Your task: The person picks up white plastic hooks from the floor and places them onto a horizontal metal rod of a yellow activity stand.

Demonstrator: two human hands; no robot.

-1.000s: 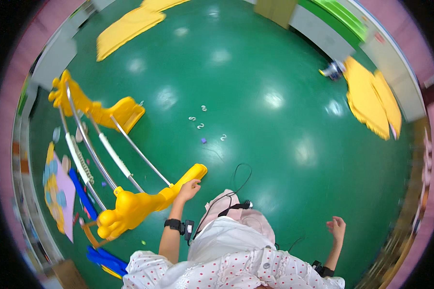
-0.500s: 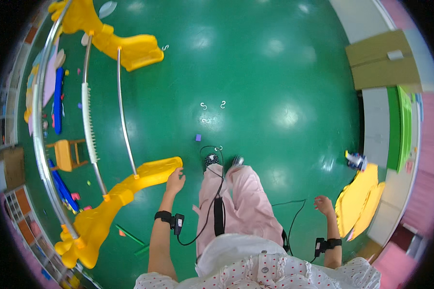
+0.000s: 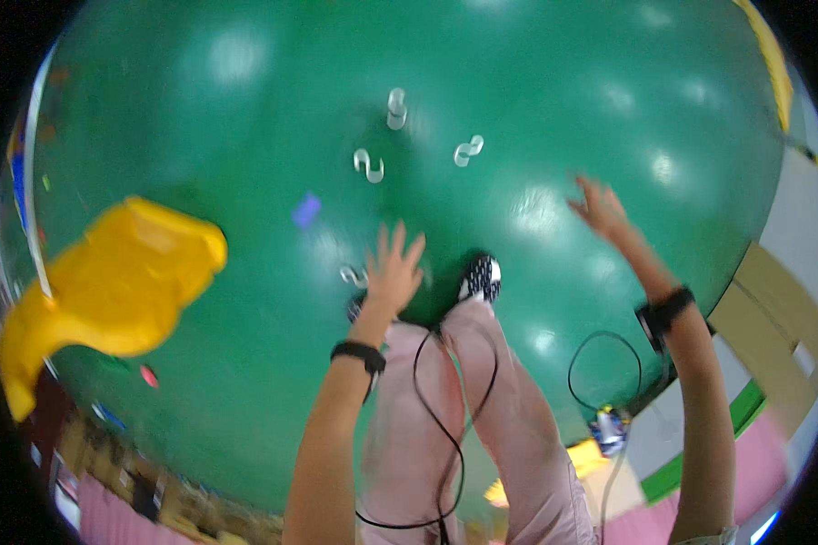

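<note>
With its fingers spread, my left hand [image 3: 394,277] hovers over the floor in front of my feet, holding nothing. Close to it on the green floor lies a white S-shaped hook [image 3: 354,276]. My right hand [image 3: 600,207] is stretched out to the right, fingers apart, with nothing in it. Farther ahead lie another S-hook [image 3: 369,166] and a third S-hook [image 3: 468,151]. Beyond them is a pale, blurred piece [image 3: 397,108] that looks like one more hook. A small purple block [image 3: 307,210] sits to the left of the hooks.
A big yellow plastic frame piece [image 3: 123,277] with a metal pole stands at the left. A black cable [image 3: 459,445] hangs in front of my pink trousers. Cardboard [image 3: 773,309] and a small toy [image 3: 610,429] are at the right.
My body has turned and bent lower, so the hooks and block appear larger and closer. Both hands have reached forward, the left moving off from beside the yellow frame.
</note>
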